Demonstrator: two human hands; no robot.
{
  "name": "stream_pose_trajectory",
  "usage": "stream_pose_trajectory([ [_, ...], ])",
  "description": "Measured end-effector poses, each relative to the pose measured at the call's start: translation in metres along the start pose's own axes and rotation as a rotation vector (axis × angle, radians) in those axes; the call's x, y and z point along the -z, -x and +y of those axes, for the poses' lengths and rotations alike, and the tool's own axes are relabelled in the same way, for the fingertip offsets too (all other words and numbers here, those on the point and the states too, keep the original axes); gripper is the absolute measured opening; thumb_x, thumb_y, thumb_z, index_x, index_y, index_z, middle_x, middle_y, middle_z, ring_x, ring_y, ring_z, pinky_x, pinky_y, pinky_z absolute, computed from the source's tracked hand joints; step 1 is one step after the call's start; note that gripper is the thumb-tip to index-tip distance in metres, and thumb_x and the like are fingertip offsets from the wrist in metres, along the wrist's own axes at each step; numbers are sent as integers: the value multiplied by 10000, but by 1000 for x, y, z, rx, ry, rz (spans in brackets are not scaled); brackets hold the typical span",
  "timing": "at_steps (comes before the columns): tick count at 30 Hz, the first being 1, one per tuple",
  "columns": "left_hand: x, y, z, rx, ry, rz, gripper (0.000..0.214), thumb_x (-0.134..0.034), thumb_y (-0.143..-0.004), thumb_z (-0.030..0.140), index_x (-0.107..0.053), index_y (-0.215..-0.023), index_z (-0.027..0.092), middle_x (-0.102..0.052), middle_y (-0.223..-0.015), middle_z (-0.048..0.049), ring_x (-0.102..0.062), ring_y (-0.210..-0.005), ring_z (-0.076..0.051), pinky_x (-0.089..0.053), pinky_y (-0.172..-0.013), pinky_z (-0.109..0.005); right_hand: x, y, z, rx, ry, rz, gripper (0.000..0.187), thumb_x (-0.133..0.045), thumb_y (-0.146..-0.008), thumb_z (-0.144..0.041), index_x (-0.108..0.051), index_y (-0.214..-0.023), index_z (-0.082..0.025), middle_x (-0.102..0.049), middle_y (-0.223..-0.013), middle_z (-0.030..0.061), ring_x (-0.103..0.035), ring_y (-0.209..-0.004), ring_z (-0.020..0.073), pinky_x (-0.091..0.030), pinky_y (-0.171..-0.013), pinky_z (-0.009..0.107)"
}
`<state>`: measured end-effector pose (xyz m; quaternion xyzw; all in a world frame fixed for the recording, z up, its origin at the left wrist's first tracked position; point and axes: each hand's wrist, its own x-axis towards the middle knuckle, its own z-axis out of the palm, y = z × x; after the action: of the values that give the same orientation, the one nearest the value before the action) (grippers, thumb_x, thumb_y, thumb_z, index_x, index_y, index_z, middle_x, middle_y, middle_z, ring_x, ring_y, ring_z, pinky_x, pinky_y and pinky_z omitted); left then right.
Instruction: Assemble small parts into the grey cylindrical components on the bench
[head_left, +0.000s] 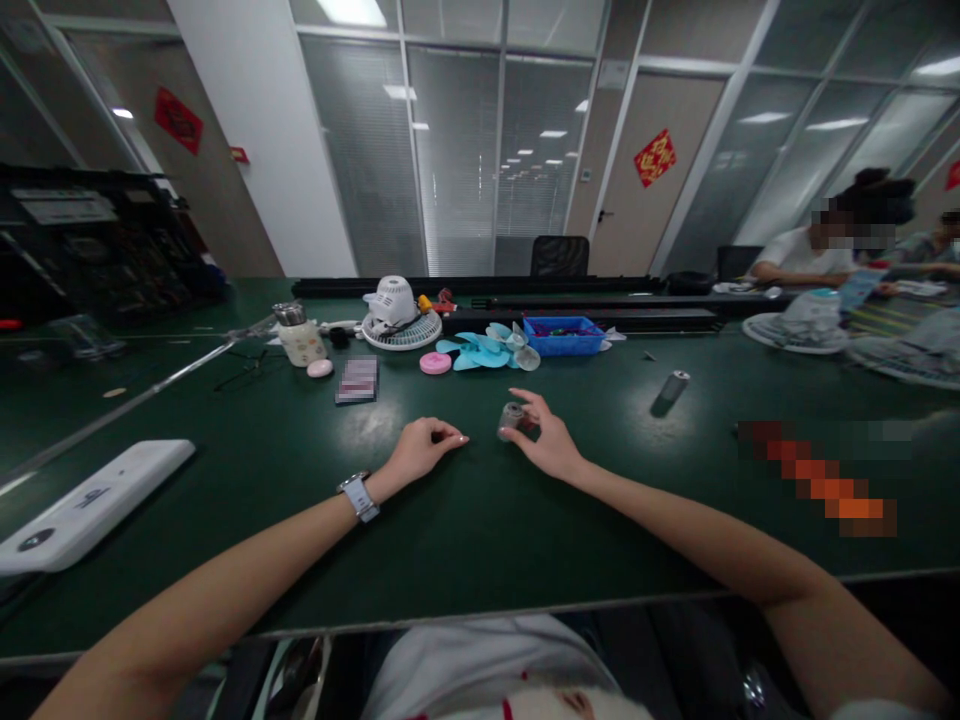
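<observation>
My right hand (551, 440) curves around a small grey cylinder (511, 418) with a dark top, standing on the green table. The thumb lies against its near side, the index finger stretches past it, and other fingers are partly behind it. To the left of the cylinder and apart from it, my left hand (429, 446) rests low over the table, thumb and fingertips pinched together. Whether anything tiny is in that pinch is too small to tell. A second, similar cylinder (670, 392) stands further right, out of reach of both hands' fingers.
Behind the hands lie a pink disc (435, 363), light blue fan blades (480, 350), a blue tray (562, 337) and a white fan (394, 312). A jar (300, 338) stands left; a white power strip (97, 505) lies at far left. Another person (810, 250) sits at right.
</observation>
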<state>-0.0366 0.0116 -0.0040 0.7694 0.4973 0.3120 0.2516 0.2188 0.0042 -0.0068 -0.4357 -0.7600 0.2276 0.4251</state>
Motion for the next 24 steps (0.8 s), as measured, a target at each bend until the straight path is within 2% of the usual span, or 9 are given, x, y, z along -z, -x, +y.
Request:
stream_pose_trajectory([
  [3, -1, 1, -2, -11, -18, -32, 266, -644, -829, 458, -790, -873, 240, -775, -908, -37, -679, -845, -232, -469, -746, -334, 41, -27, 41, -78, 165, 269, 652, -662, -847, -378, -395, -1426, -239, -691, -1120, 81, -693, -920, 235, -551, -861, 428],
  [6, -1, 0, -2, -29, -29, -46, 253, -644, -830, 449, -795, -888, 255, -775, -925, -33, -675, -869, -236, -470, -767, -340, 89, -52, 84, -248, 421, 495, 618, -626, -854, -358, -410, -1413, -208, -686, -1143, 112, -688, -922, 271, -530, -858, 439],
  [9, -1, 0, -5, -41, -28, -46, 263, -637, -837, 460, -796, -908, 263, -774, -940, -31, -672, -878, -237, -473, -774, -341, 126, -62, 115, -443, 616, 605, 572, -590, -867, -331, -420, -1394, -188, -672, -1179, 146, -658, -1025, 313, -491, -899, 449],
  [11, -2, -1, -6, -45, -32, -53, 271, -630, -840, 466, -795, -918, 266, -775, -945, -32, -671, -880, -238, -475, -775, -341, 140, -60, 129, -550, 662, 620, 559, -576, -872, -324, -418, -1389, -186, -653, -1218, 161, -641, -1066, 320, -478, -908, 445],
  [15, -1, 1, -4, -54, -37, -64, 281, -617, -843, 471, -794, -918, 266, -778, -953, -32, -674, -886, -238, -476, -785, -339, 148, -51, 148, -659, 663, 568, 548, -564, -876, -325, -415, -1385, -186, -629, -1247, 175, -636, -1077, 316, -472, -919, 453],
  [18, -1, 2, -1, -63, -20, -57, 317, -593, -856, 492, -780, -963, 259, -771, -967, -33, -673, -882, -229, -478, -783, -332, 146, -50, 148, -643, 677, 597, 656, -587, -856, -338, -340, -1430, -138, -582, -1298, 221, -596, -1153, 338, -454, -955, 486],
  [20, -2, 2, 0, -31, 14, -4, 390, -542, -884, 517, -740, -1068, 236, -757, -928, -41, -671, -839, -220, -479, -747, -325, 139, -52, 137, -529, 742, 692, 766, -620, -829, -346, -267, -1463, -101, -487, -1399, 260, -498, -1277, 361, -402, -1017, 521],
  [22, -3, 1, -2, 34, 70, 91, 465, -481, -913, 539, -668, -1172, 201, -732, -860, -44, -668, -799, -213, -480, -717, -321, 124, -54, 116, -335, 799, 759, 783, -617, -831, -348, -253, -1476, -96, -397, -1481, 258, -386, -1371, 360, -332, -1075, 542],
  [24, -6, -1, -6, 101, 125, 191, 491, -447, -926, 552, -609, -1201, 178, -706, -814, -42, -668, -787, -212, -482, -712, -321, 97, -54, 86, -120, 772, 676, 663, -569, -876, -357, -342, -1453, -124, -422, -1482, 216, -375, -1382, 329, -307, -1097, 527],
])
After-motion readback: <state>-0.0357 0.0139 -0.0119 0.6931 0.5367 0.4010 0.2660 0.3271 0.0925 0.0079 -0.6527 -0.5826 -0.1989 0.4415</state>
